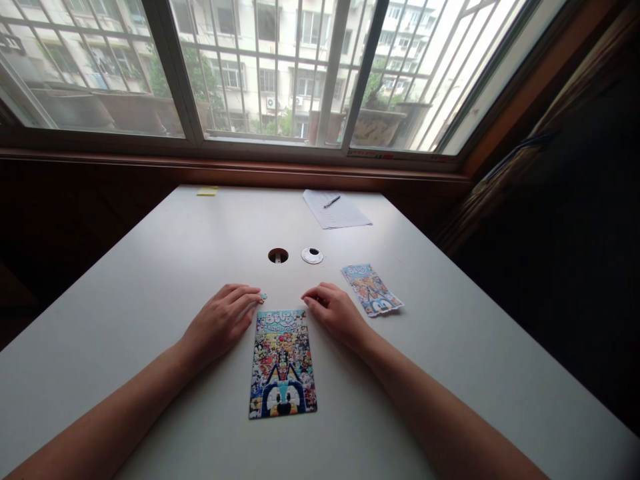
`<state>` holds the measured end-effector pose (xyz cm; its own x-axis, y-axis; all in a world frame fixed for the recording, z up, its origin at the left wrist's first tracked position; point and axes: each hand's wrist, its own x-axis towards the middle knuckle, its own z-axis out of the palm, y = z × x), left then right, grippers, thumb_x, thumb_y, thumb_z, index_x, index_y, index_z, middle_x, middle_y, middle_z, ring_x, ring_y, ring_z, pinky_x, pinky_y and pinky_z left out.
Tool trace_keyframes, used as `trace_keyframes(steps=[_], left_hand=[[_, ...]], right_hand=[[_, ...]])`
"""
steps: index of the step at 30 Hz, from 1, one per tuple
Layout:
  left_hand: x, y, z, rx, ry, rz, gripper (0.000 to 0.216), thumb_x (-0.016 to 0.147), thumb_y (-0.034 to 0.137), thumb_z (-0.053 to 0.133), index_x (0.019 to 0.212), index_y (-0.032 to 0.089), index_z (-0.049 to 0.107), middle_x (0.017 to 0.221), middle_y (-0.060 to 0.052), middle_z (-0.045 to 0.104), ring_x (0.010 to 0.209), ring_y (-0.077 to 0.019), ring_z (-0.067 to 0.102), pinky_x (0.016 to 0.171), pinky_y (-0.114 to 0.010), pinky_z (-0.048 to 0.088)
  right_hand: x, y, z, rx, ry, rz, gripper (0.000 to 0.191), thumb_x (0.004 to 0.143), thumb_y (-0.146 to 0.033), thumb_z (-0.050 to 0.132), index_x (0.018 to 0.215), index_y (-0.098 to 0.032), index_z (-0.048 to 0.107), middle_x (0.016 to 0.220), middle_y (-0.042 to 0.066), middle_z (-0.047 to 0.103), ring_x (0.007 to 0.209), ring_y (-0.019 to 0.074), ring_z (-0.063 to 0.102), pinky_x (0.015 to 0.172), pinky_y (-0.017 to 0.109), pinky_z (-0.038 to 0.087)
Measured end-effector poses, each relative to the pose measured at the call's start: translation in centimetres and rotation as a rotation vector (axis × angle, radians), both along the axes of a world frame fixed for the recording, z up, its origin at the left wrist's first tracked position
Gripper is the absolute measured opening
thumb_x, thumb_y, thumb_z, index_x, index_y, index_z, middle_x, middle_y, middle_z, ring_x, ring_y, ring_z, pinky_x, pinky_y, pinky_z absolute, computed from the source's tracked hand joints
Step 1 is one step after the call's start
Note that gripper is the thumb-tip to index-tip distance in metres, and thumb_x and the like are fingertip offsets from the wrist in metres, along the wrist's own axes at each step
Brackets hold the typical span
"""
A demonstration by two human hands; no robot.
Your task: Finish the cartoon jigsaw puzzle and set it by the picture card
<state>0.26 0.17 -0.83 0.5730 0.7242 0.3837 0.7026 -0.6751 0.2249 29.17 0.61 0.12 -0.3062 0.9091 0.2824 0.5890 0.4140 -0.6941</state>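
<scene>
A colourful jigsaw puzzle with a blue cartoon dog lies flat on the white table in front of me. My left hand rests at its upper left corner, fingers pinched on a small puzzle piece at the fingertips. My right hand lies at the puzzle's upper right corner with its fingers curled, touching the top edge. What, if anything, the right fingers hold is hidden.
A picture card matching the puzzle lies right of my right hand. Further back are a cable hole, its white cap, a paper sheet with a pen, and a yellow note. A barred window runs behind.
</scene>
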Motion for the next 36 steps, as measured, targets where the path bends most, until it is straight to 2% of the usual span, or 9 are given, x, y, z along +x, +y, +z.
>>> trace_keyframes(steps=[5,11,17,23,28,36], left_hand=[[-0.07,0.07,-0.33,-0.003,0.057,0.066,0.039,0.1,0.026,0.048,0.139,0.026,0.056,0.139,-0.006,0.058,0.128,-0.0276,0.047,0.108,-0.05,0.044],[-0.23,0.17,-0.45,-0.035,0.034,0.079,0.032,0.103,0.03,0.046,0.131,0.025,0.061,0.134,-0.006,0.06,0.126,-0.0259,0.049,0.108,-0.047,0.044],[-0.54,0.31,-0.56,-0.07,-0.01,0.133,0.037,0.101,0.036,0.05,0.134,0.023,0.057,0.133,-0.007,0.059,0.124,-0.0271,0.048,0.105,-0.047,0.045],[-0.43,0.31,-0.41,-0.069,0.004,0.119,0.031,0.102,0.034,0.047,0.129,0.031,0.064,0.132,-0.004,0.059,0.123,-0.0274,0.048,0.104,-0.048,0.046],[-0.46,0.3,-0.27,-0.069,-0.046,0.121,0.026,0.102,0.035,0.048,0.116,0.027,0.069,0.127,-0.005,0.062,0.118,-0.0268,0.051,0.102,-0.047,0.046],[-0.96,0.88,-0.68,-0.121,-0.143,0.079,0.021,0.099,0.031,0.051,0.109,0.022,0.067,0.125,-0.008,0.063,0.116,-0.0264,0.053,0.101,-0.046,0.045]], right_hand=[[0.04,0.09,-0.07,0.001,0.013,-0.008,0.012,0.092,-0.017,0.063,0.095,-0.022,0.074,0.092,0.004,0.069,0.089,0.0181,0.061,0.081,0.031,0.046],[0.02,-0.01,0.0,-0.004,0.034,-0.016,0.013,0.093,-0.017,0.062,0.095,-0.022,0.074,0.091,0.003,0.069,0.088,0.0175,0.062,0.08,0.03,0.046],[0.07,0.05,-0.21,0.01,0.032,-0.009,0.013,0.093,-0.018,0.062,0.095,-0.022,0.074,0.091,0.003,0.069,0.087,0.0176,0.062,0.08,0.031,0.046],[0.07,0.08,-0.21,0.005,0.027,-0.006,0.013,0.093,-0.019,0.062,0.095,-0.022,0.074,0.091,0.003,0.069,0.088,0.0179,0.061,0.081,0.031,0.046],[0.07,0.03,-0.11,0.006,0.025,-0.005,0.013,0.093,-0.019,0.062,0.095,-0.022,0.074,0.091,0.004,0.069,0.088,0.0179,0.061,0.081,0.031,0.046],[0.13,0.02,-0.16,0.011,0.023,0.001,0.014,0.093,-0.019,0.061,0.097,-0.022,0.074,0.092,0.004,0.07,0.088,0.0185,0.062,0.081,0.032,0.047]])
